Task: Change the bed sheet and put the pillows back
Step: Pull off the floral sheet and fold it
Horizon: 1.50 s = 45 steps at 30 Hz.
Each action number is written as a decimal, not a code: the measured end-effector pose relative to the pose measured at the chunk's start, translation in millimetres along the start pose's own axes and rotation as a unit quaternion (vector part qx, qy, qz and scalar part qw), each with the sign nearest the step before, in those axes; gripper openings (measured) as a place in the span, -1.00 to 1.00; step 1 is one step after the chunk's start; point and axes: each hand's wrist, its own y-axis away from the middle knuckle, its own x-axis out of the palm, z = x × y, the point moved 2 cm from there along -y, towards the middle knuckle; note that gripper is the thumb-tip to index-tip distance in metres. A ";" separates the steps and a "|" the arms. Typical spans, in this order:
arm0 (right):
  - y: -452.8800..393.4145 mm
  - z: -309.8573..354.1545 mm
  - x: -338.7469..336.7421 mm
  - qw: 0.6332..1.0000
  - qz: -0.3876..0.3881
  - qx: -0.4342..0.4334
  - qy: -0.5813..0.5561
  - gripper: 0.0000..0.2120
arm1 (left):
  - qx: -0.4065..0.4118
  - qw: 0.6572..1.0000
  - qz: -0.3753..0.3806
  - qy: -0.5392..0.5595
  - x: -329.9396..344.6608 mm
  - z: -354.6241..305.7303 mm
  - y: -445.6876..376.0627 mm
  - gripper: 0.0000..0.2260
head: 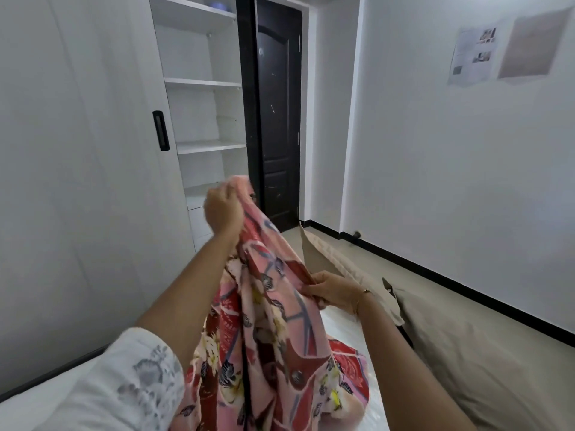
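sleeve: a white sleeve with grey lace-like print covers the left upper arm at the bottom left, nearest the camera.
bed sheet: a pink and red floral bed sheet hangs in a bunched drape between the two hands, its lower folds piled on the bed in front of the person.
left hand: the left hand is raised high, fingers curled tight around the top edge of the sheet, lifting it in front of the shelves.
right hand: the right hand is lower and to the right, pinching a side edge of the sheet between thumb and fingers; a thin bracelet sits on the wrist.
bed: the pale mattress surface shows just under the right hand, touching the sheet's lower folds.
pillow: a beige pillow lies at the right, beside the right forearm, next to the floor strip along the wall.
quilted cover: a cream quilted piece lies beyond the right hand, partly hidden by it.
shelves: open white shelves stand behind the left hand, beside a white sliding panel with a black handle.
door: a dark door stands shut to the right of the shelves.
wall: papers are stuck high on the white wall at the right.
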 end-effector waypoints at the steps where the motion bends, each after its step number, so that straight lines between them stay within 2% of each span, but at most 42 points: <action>1: 1.9 -2.4 -4.6 0.997 -0.023 0.017 0.072 -0.81 | -0.018 1.000 -0.022 0.001 -6.1 3.4 -10.9 -0.62; 3: 5.8 -8.9 -17.8 0.982 -0.088 0.051 0.162 -0.75 | -0.039 0.998 -0.055 -0.016 -17.0 8.6 -33.5 -0.63; 5: 13.0 -12.0 -34.2 0.954 -0.196 0.073 0.216 -0.71 | -0.058 0.995 -0.078 -0.024 -22.8 10.6 -49.3 -0.63; 7: 21.1 -7.8 -47.3 0.910 -0.312 0.073 0.265 -0.71 | -0.055 0.996 -0.061 -0.028 -21.2 11.1 -55.7 -0.63; 8: 24.8 -1.4 -51.9 0.895 -0.352 0.066 0.266 -0.67 | -0.038 0.997 -0.029 -0.056 -16.6 12.8 -55.3 -0.65; 10: 28.6 17.5 -57.2 0.896 -0.400 0.044 0.188 -0.62 | 0.004 0.984 0.066 -0.165 -5.0 18.3 -45.6 -0.63; 12: 30.4 42.8 -58.0 0.908 -0.411 0.022 0.072 -0.65 | 0.030 0.957 0.164 -0.239 3.7 18.4 -22.3 -0.49; 14: 24.8 66.3 -51.2 0.922 -0.374 0.006 -0.099 -0.74 | 0.070 0.932 0.314 -0.168 11.9 8.7 13.4 -0.54; 16: 21.4 85.4 -38.5 0.910 -0.314 -0.005 -0.271 -0.81 | 0.078 0.862 0.501 -0.027 20.3 -5.2 56.4 -0.60; 17: 18.6 92.1 -33.5 0.903 -0.293 -0.017 -0.313 -0.82 | 0.077 0.830 0.552 0.021 21.3 -9.7 72.9 -0.59; 18: 16.1 96.1 -30.3 0.897 -0.283 -0.027 -0.339 -0.82 | 0.080 0.824 0.559 0.046 24.0 -8.5 82.5 -0.58; 21: 14.1 96.2 -21.2 0.879 -0.223 -0.066 -0.417 -0.81 | 0.060 0.891 0.443 0.084 24.8 -2.1 84.2 -0.79; 23: 10.7 87.8 -15.4 0.877 -0.175 -0.085 -0.440 -0.72 | 0.038 0.921 0.375 0.099 21.2 5.8 77.5 -0.66; 25: 0.0 78.0 -11.8 0.910 -0.151 -0.079 -0.378 -0.50 | 0.039 0.939 0.331 0.088 18.6 10.0 70.9 -0.63; 26: -2.9 76.7 -7.3 0.931 -0.149 -0.067 -0.326 -0.51 | 0.044 0.945 0.314 0.079 18.6 11.6 67.7 -0.62; 28: -11.1 71.5 -2.6 0.950 -0.210 -0.030 -0.228 -0.60 | 0.038 0.954 0.290 0.067 17.2 13.1 62.7 -0.64; 30: -12.2 68.0 -6.5 0.922 -0.322 -0.016 -0.214 -0.71 | 0.046 0.961 0.269 0.042 13.3 17.5 56.9 -0.65; 33: 0.6 67.2 -18.4 0.825 -0.488 -0.070 -0.275 -0.90 | 0.096 0.955 0.275 -0.049 8.3 24.6 55.4 -0.68; 35: 9.5 76.5 -19.6 0.801 -0.526 -0.121 -0.258 -0.92 | 0.113 0.946 0.291 -0.083 8.6 27.0 59.1 -0.72; 37: 14.6 83.3 -16.7 0.802 -0.502 -0.137 -0.295 -0.89 | 0.102 0.948 0.292 -0.076 10.0 27.9 60.8 -0.72; 40: 19.7 81.3 -15.4 0.814 -0.367 -0.135 -0.429 -0.76 | 0.067 0.945 0.311 -0.074 10.2 31.6 61.7 -0.69; 41: 21.3 79.2 -17.0 0.818 -0.354 -0.136 -0.433 -0.70 | 0.067 0.939 0.325 -0.088 10.4 33.9 61.9 -0.69; 45: 20.5 73.4 -21.7 0.841 -0.435 -0.124 -0.296 -0.55 | 0.083 0.913 0.365 -0.161 13.2 44.0 63.2 -0.77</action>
